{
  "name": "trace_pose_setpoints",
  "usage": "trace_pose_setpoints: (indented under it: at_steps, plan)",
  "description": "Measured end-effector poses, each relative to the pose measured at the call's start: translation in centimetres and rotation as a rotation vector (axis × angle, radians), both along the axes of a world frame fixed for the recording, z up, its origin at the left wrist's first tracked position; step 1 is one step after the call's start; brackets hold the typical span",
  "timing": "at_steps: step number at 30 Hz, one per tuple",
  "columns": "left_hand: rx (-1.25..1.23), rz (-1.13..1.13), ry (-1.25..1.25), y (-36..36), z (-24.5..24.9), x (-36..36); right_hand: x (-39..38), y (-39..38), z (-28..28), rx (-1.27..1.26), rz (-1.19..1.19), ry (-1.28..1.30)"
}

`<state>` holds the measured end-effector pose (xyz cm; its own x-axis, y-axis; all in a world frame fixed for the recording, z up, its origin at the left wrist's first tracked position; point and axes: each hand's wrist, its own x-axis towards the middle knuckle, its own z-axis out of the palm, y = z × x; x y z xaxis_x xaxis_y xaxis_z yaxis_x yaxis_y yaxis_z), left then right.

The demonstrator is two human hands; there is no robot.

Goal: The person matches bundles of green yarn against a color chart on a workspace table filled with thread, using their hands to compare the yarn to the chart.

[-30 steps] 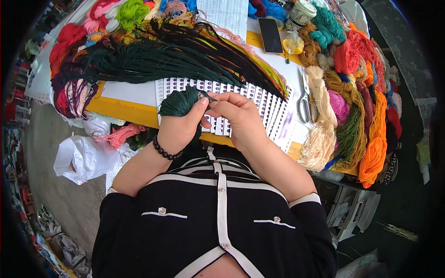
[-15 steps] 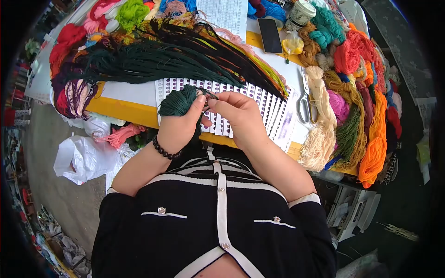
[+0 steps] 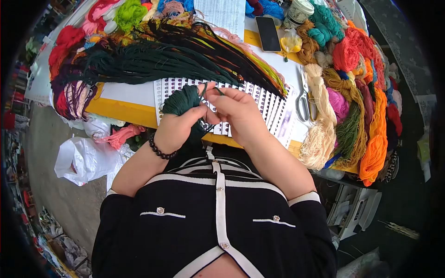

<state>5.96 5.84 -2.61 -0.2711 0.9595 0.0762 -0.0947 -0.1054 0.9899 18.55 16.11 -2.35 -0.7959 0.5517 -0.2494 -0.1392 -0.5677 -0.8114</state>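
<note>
A dark green thread bundle (image 3: 180,102) is held in my left hand (image 3: 178,127), with the fingers wrapped round its right end. Close beside it, my right hand (image 3: 241,113) pinches a thin green strand that loops up from the bundle. The fingertips of both hands nearly meet. Beneath them lie white cards with rows of dark holes (image 3: 259,104). Beyond the hands, long dark green threads (image 3: 139,62) stretch across the table, beside black, orange and yellow threads (image 3: 222,51).
Scissors (image 3: 303,99) lie right of the cards, near cream thread (image 3: 317,125) and orange thread (image 3: 374,139). A phone (image 3: 268,34) and a patterned cup (image 3: 297,14) are at the back. A white plastic bag (image 3: 85,157) sits below the table's left side.
My left fingers have extended and the left thumb has lowered. A green strand now loops up between my hands, and my right fingertips have shifted slightly left.
</note>
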Motion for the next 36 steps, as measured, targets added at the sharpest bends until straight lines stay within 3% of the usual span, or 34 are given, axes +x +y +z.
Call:
trace_pose_setpoints:
  at_steps: [5,9,11,14,16,36]
  plan:
    - [0.019,-0.002,0.212,0.0,-1.0,0.5,-0.3,-0.3,-0.4,-0.001,0.002,-0.006]
    - [0.0,0.015,0.224,0.0,-0.2,0.6,0.0,-0.1,-0.3,-0.046,-0.003,0.006]
    - [-0.168,-0.033,-0.142,-0.2,0.2,0.1,0.1,-0.2,-0.4,-0.073,0.026,0.036]
    - [-0.215,0.01,-0.284,-0.3,0.7,-0.1,0.1,-0.6,-0.5,-0.034,-0.079,-0.001]
    - [-0.221,0.083,-0.302,-0.3,0.9,0.5,0.4,-0.5,-0.5,0.007,-0.056,-0.042]
    - [-0.211,-0.005,-0.292,-0.4,0.2,0.3,0.5,-0.7,-0.3,-0.025,-0.048,-0.029]
